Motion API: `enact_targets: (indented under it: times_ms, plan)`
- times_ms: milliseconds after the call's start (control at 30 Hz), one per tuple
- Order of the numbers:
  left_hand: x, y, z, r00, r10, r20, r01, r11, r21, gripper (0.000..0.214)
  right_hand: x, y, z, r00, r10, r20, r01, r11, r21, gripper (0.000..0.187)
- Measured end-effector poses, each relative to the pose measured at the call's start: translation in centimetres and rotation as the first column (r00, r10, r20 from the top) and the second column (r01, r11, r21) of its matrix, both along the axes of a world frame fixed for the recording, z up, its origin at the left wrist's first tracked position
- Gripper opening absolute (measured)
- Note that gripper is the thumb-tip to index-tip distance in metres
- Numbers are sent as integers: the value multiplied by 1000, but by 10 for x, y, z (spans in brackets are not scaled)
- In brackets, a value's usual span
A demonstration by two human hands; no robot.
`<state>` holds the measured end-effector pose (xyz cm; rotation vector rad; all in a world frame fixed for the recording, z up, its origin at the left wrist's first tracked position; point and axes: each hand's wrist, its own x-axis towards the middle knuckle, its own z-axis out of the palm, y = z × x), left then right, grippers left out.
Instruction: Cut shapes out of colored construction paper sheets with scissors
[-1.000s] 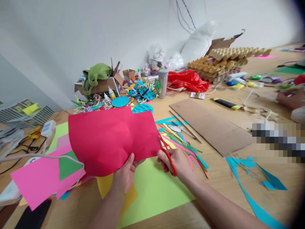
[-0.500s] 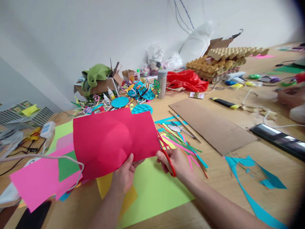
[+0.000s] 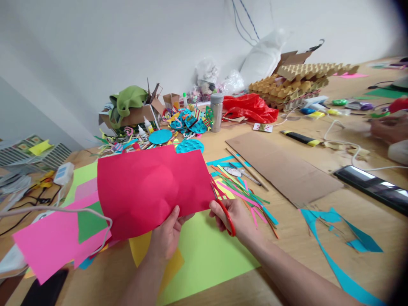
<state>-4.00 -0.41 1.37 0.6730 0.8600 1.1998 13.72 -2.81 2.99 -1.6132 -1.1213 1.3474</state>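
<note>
A large sheet of red paper (image 3: 143, 187), with a step cut out of its far edge, is held up above the table. My left hand (image 3: 168, 231) pinches its near edge, thumb on top. In my right hand (image 3: 231, 216) is a pair of red-handled scissors (image 3: 228, 221), their blades at the sheet's right edge, where a narrow red strip hangs partly along the cut. Beneath lie a light green sheet (image 3: 210, 250) and a yellow-orange piece (image 3: 174, 265). Thin coloured paper strips (image 3: 248, 193) are scattered just beyond the scissors.
Pink paper (image 3: 47, 242) lies left under a white cable. To the right are a cardboard piece (image 3: 283, 170), a phone (image 3: 376, 187), blue paper scraps (image 3: 334, 255) and a box cutter (image 3: 299, 138). A steel flask (image 3: 217, 112) stands behind. Another person's hand (image 3: 389, 127) is at far right.
The red sheet has shifted very slightly. Both my hands stay almost in the same place, and the scissors remain at the right edge.
</note>
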Motion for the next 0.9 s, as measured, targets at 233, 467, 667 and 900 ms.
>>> enact_targets:
  times_ms: [233, 467, 667, 900]
  plan:
    - [0, -1, -1, 1000, -18, -10, 18, 1000, -6, 43, -1, -1, 1, 1000, -21, 1, 21, 1000, -9, 49]
    - [2, -1, 2, 1000, -12, -16, 12, 1000, -6, 42, -1, -1, 3, 1000, -23, -2, 23, 1000, -1, 49]
    - [2, -1, 1, 1000, -8, -29, 8, 1000, -3, 39, -1, -1, 1, 999, -43, -27, 42, 999, -14, 49]
    - [1, -1, 0, 1000, 2, -9, -2, 1000, 3, 39, -1, -1, 2, 998, -52, -19, 51, 998, -25, 49]
